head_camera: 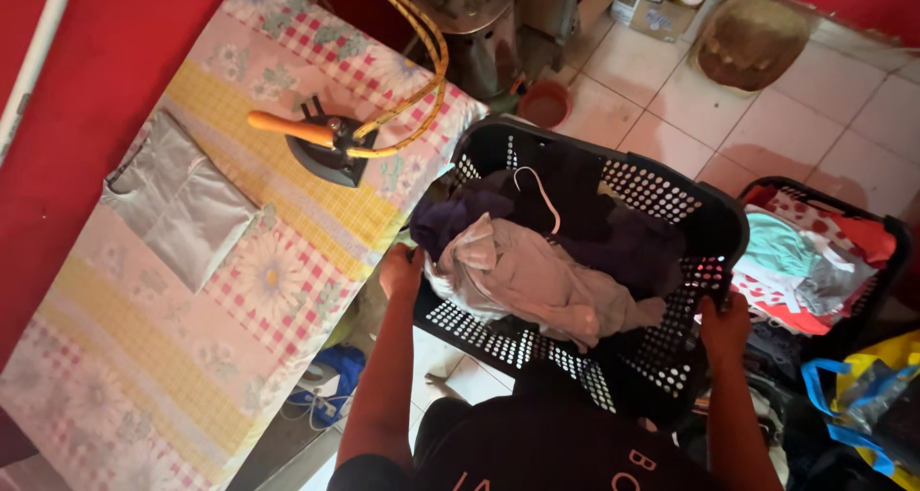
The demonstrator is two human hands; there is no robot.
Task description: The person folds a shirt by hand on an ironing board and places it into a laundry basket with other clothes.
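Observation:
Both my hands carry a black perforated laundry basket [704, 213] in front of my body. My left hand [401, 273] grips its left rim, close to the ironing table. My right hand [725, 326] grips its right rim. Inside the basket lie a crumpled grey garment [537, 280], dark purple clothes [470, 208] and a white hanger [540, 192]. On the table, an iron [326, 146] with an orange wooden handle rests on the flowered cloth, its yellow cord looping upward.
The table with a flowered checked cover [240, 290] fills the left, with a folded grey garment [182, 204] on it. A second black basket [815, 251] of colourful clothes stands on the tiled floor at right, beside a yellow and blue bag [867, 386]. A red wall runs behind.

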